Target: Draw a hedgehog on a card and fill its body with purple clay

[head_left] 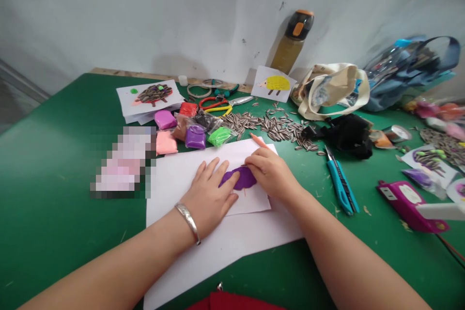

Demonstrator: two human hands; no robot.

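A flat patch of purple clay [244,179] lies on a small white paper [250,203] with thin orange lines drawn below it. My left hand [209,196], a silver bangle on its wrist, rests with fingers spread on the paper and the clay's left part. At the clay's upper right edge, my right hand [269,172] pinches a small dark sliver that looks like a sunflower seed; the fingers hide most of it. Just beyond that hand is an orange pen [258,140]. Larger white sheets [189,256] lie underneath.
Loose sunflower seeds [278,128] are scattered behind the paper, beside bagged coloured clay [195,136] and scissors [241,100]. A teal utility knife [341,186] and a magenta device [410,206] lie to the right. Hedgehog pictures [274,83], a bottle [292,41] and a cloth bag [327,89] stand farther back.
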